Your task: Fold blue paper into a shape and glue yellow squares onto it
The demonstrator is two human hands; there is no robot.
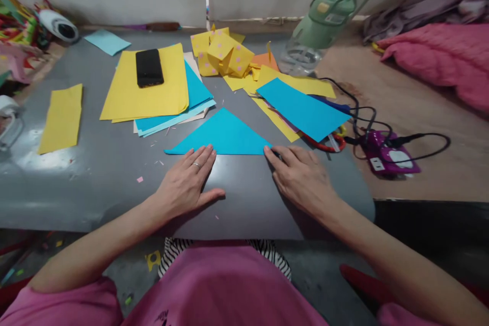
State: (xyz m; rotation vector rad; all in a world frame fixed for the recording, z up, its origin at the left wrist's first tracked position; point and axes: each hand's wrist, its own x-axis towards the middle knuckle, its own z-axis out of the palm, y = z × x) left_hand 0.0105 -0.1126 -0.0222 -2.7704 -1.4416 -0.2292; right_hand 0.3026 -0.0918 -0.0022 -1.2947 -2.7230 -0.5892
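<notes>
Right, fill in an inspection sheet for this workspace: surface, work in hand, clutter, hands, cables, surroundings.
Surface: smooth grey tabletop, paper scraps scattered on it.
Work in hand: triangular blue paper, lying flat, long edge nearest the camera.
Clutter: black rectangular phone on yellow paper sheets; yellow pink-dotted folded paper pieces; blue four-sided paper at right.
Hands: left hand on the triangular paper's long edge, right hand at its right corner.
Cables: black cables beside and over a purple plastic socket block.
Surroundings: clear and green plastic bottle, back right; pink quilted fabric, far right.
</notes>
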